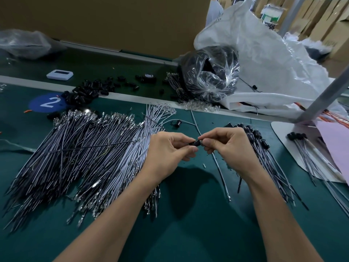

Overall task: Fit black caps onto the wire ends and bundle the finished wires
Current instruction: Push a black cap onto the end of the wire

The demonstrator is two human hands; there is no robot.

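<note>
Above the green table, my left hand (171, 148) and my right hand (225, 146) meet at a small black cap (196, 143). Both pinch it between thumb and fingers. A grey wire (221, 174) runs from under my right hand down to the table, and my right hand holds it. A big fan of uncapped grey wires (85, 154) with metal terminals lies to the left. Behind my right hand lies a pile of capped wires (264, 152). Loose black caps (88, 91) are heaped at the back left.
A clear bag of black caps (209, 76) sits at the back, beside a large white plastic sack (264, 59). A white device (59, 74) and a tape roll (149, 77) lie beyond. At right, a few capped wires (302, 146) rest on a white board near a metal post (324, 97).
</note>
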